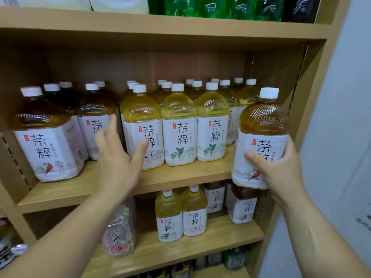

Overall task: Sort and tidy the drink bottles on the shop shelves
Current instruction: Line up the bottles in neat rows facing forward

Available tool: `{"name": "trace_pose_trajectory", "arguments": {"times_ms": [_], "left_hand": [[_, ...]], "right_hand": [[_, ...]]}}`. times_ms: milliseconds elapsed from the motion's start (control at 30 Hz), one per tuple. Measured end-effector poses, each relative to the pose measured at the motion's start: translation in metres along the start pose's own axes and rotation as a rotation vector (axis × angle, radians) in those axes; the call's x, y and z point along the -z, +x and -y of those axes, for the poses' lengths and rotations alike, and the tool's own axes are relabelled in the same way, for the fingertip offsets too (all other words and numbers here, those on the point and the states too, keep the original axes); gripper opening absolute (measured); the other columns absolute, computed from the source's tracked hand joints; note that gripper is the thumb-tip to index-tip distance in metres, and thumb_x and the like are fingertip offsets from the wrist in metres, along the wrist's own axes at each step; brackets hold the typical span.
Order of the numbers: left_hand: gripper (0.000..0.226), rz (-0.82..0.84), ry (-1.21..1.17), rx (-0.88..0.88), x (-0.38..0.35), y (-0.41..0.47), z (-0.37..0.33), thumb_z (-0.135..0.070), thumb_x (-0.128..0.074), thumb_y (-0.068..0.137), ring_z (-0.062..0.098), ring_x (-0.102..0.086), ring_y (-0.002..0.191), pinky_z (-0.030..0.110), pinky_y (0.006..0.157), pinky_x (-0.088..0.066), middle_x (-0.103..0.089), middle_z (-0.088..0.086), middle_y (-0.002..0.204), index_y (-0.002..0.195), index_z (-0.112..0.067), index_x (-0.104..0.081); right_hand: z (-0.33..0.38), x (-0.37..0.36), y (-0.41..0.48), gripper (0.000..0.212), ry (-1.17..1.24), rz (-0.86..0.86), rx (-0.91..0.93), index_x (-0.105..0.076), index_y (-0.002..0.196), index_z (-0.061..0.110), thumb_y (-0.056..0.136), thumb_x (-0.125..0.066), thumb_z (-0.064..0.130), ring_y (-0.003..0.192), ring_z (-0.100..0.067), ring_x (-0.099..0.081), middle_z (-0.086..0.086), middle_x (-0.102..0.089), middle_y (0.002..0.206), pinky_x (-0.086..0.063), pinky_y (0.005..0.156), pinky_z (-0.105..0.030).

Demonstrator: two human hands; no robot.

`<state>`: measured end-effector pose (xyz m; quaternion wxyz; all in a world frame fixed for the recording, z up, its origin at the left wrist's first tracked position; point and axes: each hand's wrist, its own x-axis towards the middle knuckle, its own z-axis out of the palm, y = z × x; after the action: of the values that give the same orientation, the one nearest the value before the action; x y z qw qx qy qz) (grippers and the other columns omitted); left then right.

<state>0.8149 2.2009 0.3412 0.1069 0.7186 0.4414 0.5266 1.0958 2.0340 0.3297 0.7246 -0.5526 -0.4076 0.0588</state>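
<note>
On the middle shelf [84, 189] stand large tea bottles with white caps and white labels. Dark brown ones [46, 141] fill the left, pale yellow ones [179, 135] the middle and right. My right hand [279, 169] grips an amber tea bottle with a red bird label [261, 135], upright in front of the shelf's right end. My left hand [118, 153] is spread open in the gap between a dark bottle [95, 121] and a yellow bottle [144, 125]. Its thumb touches the yellow bottle's label, and its fingers lie against the dark one.
The shelf below holds smaller tea bottles [180, 213], darker ones [241, 205] at the right and a clear packet [119, 229] at the left. Green bottles [220, 7] and white containers [118, 4] stand on the top shelf. A pale wall [341, 137] borders the unit's right side.
</note>
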Motion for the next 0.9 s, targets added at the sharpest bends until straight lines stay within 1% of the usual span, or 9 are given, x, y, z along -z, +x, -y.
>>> {"name": "trace_pose_trajectory", "arguments": {"times_ms": [67,167,267,367,467,533,700,833,900], "left_hand": [[0.062,-0.067,-0.121,-0.158,-0.002,-0.032,-0.017,-0.040,-0.068,0.093,0.008,-0.044,0.096,0.013,0.088,-0.037,-0.047,0.002,0.121,0.146,-0.020,-0.042],[0.035,0.202,-0.348,-0.166,-0.024,-0.074,-0.036,-0.052,-0.063,0.087,0.015,-0.057,0.076,0.033,0.069,-0.051,-0.059,-0.011,0.099,0.118,-0.038,-0.056],[0.057,0.553,-0.387,-0.045,-0.061,-0.104,-0.051,-0.065,-0.064,0.076,0.014,-0.065,0.079,0.036,0.071,-0.055,-0.064,-0.015,0.109,0.129,-0.045,-0.057],[0.089,0.826,-0.335,-0.006,-0.103,-0.121,-0.052,-0.072,-0.067,0.068,0.006,-0.068,0.086,0.027,0.078,-0.056,-0.061,-0.019,0.125,0.148,-0.047,-0.038],[0.074,1.037,-0.472,0.137,-0.134,-0.132,-0.054,-0.033,-0.079,0.086,-0.004,-0.067,0.074,0.014,0.066,-0.053,-0.067,-0.012,0.116,0.148,-0.036,-0.039],[0.062,1.131,-0.487,0.208,-0.148,-0.135,-0.050,-0.004,-0.073,0.090,-0.008,-0.064,0.064,0.009,0.059,-0.050,-0.066,-0.008,0.102,0.143,-0.023,-0.046],[0.066,1.152,-0.346,0.155,-0.178,-0.130,-0.030,-0.007,-0.085,0.080,-0.004,-0.064,0.074,0.012,0.065,-0.051,-0.068,-0.004,0.107,0.135,-0.020,-0.051],[0.070,1.010,-0.215,0.145,-0.204,-0.137,-0.012,-0.043,-0.085,0.064,0.020,-0.067,0.098,0.043,0.086,-0.056,-0.067,-0.002,0.119,0.125,-0.042,-0.051],[0.073,0.931,-0.098,0.077,-0.213,-0.142,-0.011,-0.040,-0.086,0.067,0.021,-0.063,0.112,0.044,0.097,-0.052,-0.064,-0.001,0.123,0.131,-0.036,-0.051]], "right_hand": [[-0.001,0.016,-0.017,0.067,-0.009,0.022,-0.020,-0.062,0.105,0.040,0.046,-0.092,0.048,0.094,-0.012,-0.075,0.009,-0.077,0.105,-0.060,0.071,-0.029],[-0.017,0.037,-0.045,0.071,-0.034,0.084,-0.068,-0.061,0.107,0.046,0.042,-0.091,0.046,0.090,-0.009,-0.074,0.010,-0.076,0.103,-0.060,0.068,-0.025],[-0.053,0.048,-0.076,0.089,-0.062,0.121,-0.155,-0.051,0.117,0.047,0.039,-0.093,0.041,0.093,-0.010,-0.073,0.012,-0.072,0.107,-0.060,0.071,-0.027],[-0.097,0.051,-0.103,0.098,-0.094,0.146,-0.272,-0.047,0.119,0.053,0.036,-0.097,0.036,0.096,-0.011,-0.072,0.010,-0.069,0.109,-0.061,0.074,-0.031],[-0.138,0.053,-0.119,0.099,-0.135,0.233,-0.368,-0.046,0.124,0.046,0.045,-0.102,0.023,0.098,-0.008,-0.070,0.005,-0.065,0.117,-0.061,0.075,-0.029],[-0.159,0.053,-0.123,0.099,-0.138,0.262,-0.411,-0.045,0.125,0.049,0.047,-0.102,0.028,0.103,-0.007,-0.068,0.008,-0.062,0.122,-0.062,0.080,-0.030],[-0.193,0.041,-0.119,0.093,-0.086,0.292,-0.464,-0.044,0.133,0.041,0.061,-0.099,0.019,0.109,0.004,-0.063,0.014,-0.061,0.125,-0.060,0.085,-0.024],[-0.225,0.030,-0.113,0.099,-0.042,0.292,-0.457,-0.040,0.150,0.039,0.070,-0.094,0.017,0.124,0.004,-0.056,0.017,-0.056,0.137,-0.054,0.101,-0.025],[-0.241,0.023,-0.112,0.100,-0.080,0.312,-0.461,-0.034,0.155,0.043,0.075,-0.091,0.024,0.136,0.000,-0.048,0.017,-0.051,0.147,-0.045,0.114,-0.035]]}}
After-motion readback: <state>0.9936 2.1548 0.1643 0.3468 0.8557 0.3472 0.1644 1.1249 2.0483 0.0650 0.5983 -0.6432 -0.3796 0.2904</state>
